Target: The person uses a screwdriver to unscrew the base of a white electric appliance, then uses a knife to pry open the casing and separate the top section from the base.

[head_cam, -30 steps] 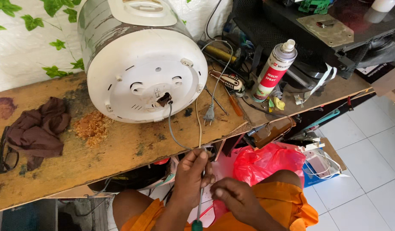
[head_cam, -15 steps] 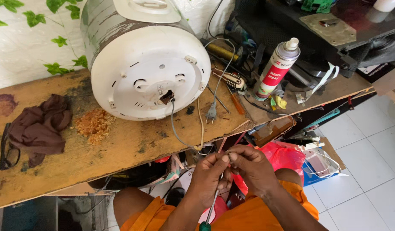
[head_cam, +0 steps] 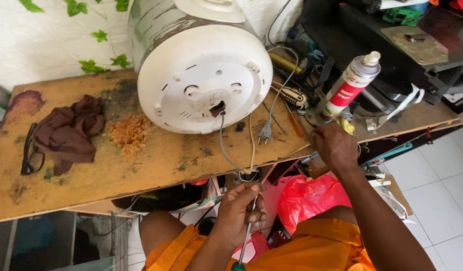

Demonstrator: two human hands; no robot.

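Rice cooker (head_cam: 204, 75) lies on its side mid-desk (head_cam: 141, 165), base toward the person, so its wires hang off the front edge. Left hand (head_cam: 241, 211) is closed on a screwdriver (head_cam: 244, 241) just below that edge, pinching the wires; right hand (head_cam: 334, 145), loosely curled at the desk's right front edge, grip unclear.

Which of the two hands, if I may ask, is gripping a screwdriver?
The left hand, low near the lap, grips the screwdriver; the right hand reaches toward the bench edge.

Thin metal-shafted screwdriver (head_cam: 246, 238), green-tipped handle apparently lowermost, upright below bench edge; white cooker wires (head_cam: 251, 145) dangling just above.
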